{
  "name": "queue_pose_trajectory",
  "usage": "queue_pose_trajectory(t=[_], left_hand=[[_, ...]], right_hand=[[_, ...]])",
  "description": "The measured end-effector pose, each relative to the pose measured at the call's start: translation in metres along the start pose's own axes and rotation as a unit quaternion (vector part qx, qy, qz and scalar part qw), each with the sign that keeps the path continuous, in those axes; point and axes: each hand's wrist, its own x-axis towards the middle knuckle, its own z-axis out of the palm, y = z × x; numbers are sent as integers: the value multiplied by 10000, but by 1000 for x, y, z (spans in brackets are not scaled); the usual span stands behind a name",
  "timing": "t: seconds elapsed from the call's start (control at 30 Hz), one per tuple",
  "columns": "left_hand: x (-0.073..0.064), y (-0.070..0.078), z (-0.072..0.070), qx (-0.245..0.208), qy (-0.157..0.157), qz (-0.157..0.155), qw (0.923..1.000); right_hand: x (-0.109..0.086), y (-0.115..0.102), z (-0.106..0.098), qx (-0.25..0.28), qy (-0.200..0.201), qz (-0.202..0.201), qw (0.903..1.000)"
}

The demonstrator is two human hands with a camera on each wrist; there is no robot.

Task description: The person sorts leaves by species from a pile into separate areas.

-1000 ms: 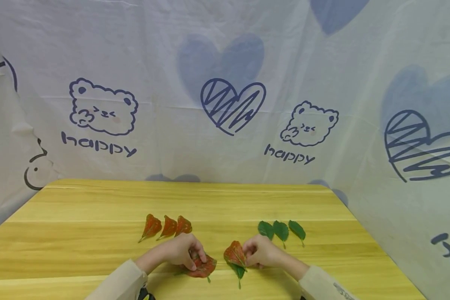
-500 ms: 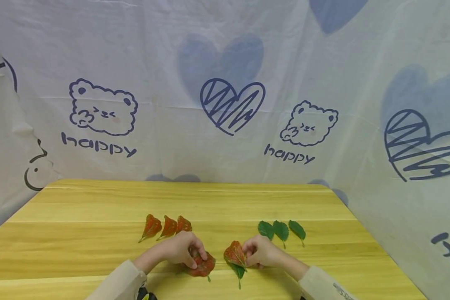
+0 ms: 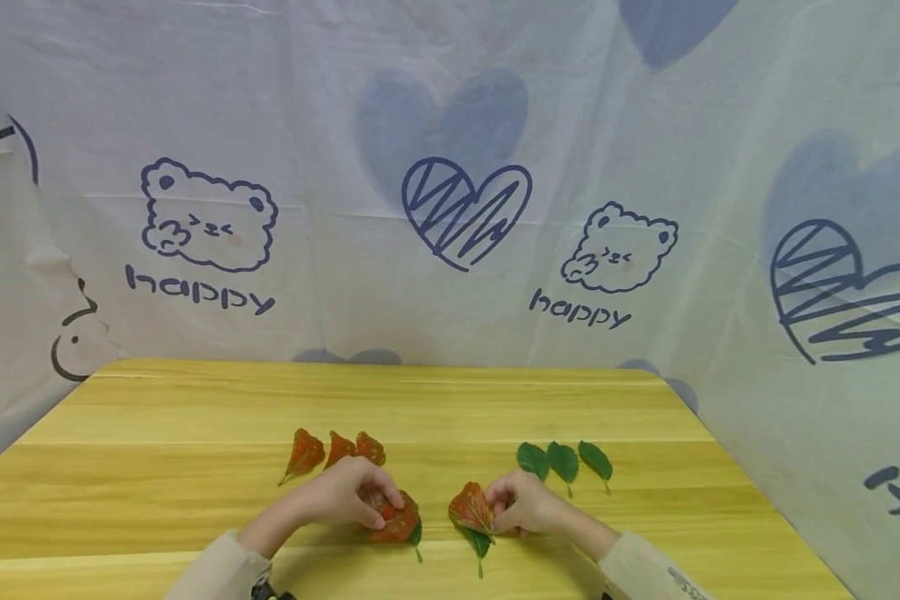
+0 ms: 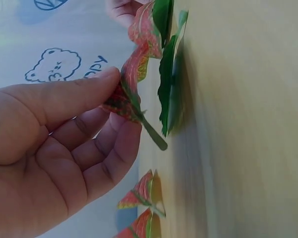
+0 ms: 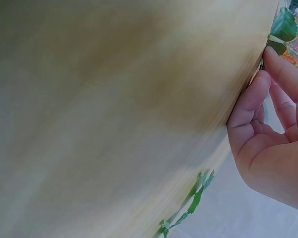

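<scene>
My left hand (image 3: 348, 493) pinches a red leaf (image 3: 401, 518) between thumb and fingers. In the left wrist view this red leaf (image 4: 131, 82) is raised slightly, and a green leaf (image 4: 166, 84) lies on the wood beside it. Only that green leaf's edge and stem (image 3: 417, 537) show from above. To the right, another red leaf (image 3: 469, 505) overlaps a second green leaf (image 3: 477, 543). My right hand (image 3: 527, 505) pinches the edge of this right red leaf, its curled fingers resting near the tabletop; the exact contact is partly hidden in the right wrist view.
Three red leaves (image 3: 304, 452) lie in a row behind my left hand. Three green leaves (image 3: 562, 461) form a row behind my right hand. The wooden table (image 3: 450, 400) ends at a printed white cloth (image 3: 330, 275) at the back.
My left hand has shifted a little left and back, drawing its red leaf along. More of the green leaf beneath now shows. My right hand stays put.
</scene>
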Motion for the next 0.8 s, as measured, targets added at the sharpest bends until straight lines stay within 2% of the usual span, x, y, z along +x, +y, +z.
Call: queue_pose_trajectory(t=[0.23,0.47,0.8], left_hand=[[-13,0,-9,88,131,-101,9998],[-28,1,-16,181,415,-247,9987],[-49,-4,-32,-146,476,-505,9975]], right_hand=[[0,-1,0,9,-17,-3,10000],[0,1,0,11,-22,7,10000],[-1,1,-1,-26,-31,-92,9999]])
